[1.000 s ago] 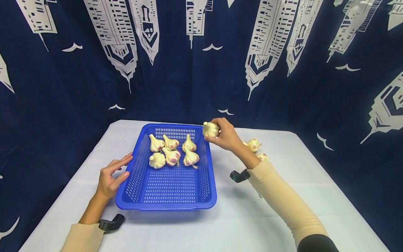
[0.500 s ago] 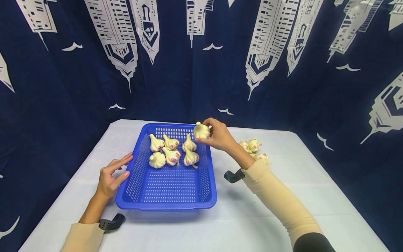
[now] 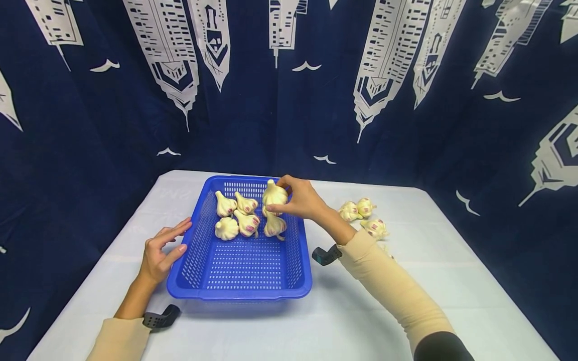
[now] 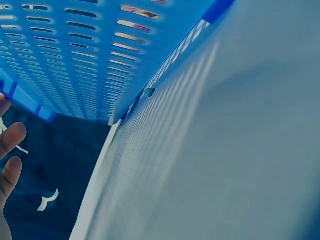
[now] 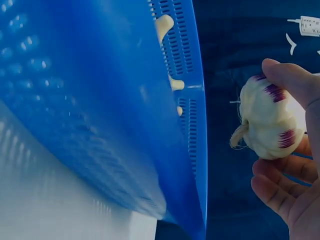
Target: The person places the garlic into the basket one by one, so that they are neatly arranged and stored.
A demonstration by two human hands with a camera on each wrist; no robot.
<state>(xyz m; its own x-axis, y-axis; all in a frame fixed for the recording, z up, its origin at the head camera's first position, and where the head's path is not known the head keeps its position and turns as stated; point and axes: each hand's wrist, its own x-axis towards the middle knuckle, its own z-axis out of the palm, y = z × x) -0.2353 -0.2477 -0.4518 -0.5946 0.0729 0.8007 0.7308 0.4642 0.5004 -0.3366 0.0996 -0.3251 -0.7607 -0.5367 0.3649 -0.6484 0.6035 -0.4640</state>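
My right hand (image 3: 300, 199) pinches a garlic bulb (image 3: 274, 194) between thumb and fingers, over the far right part of the blue basket (image 3: 239, 294). In the right wrist view the same garlic bulb (image 5: 270, 117) shows purple streaks and a root tuft, and the fingers curl around it. My left hand (image 3: 158, 253) rests against the basket's left rim with its fingers fairly straight. Several garlic bulbs (image 3: 226, 228) lie in the far half of the basket. One of them is partly hidden behind the held bulb.
More garlic bulbs (image 3: 374, 228) lie on the white table (image 3: 352, 321) to the right of the basket, one partly covered by the right sleeve (image 3: 393, 286). A dark blue curtain (image 3: 280, 125) with white building prints hangs behind the table.
My right hand has carried the garlic bulb leftward from the basket's right rim, then lower, over the bulbs inside. My left hand has stayed at the left rim.
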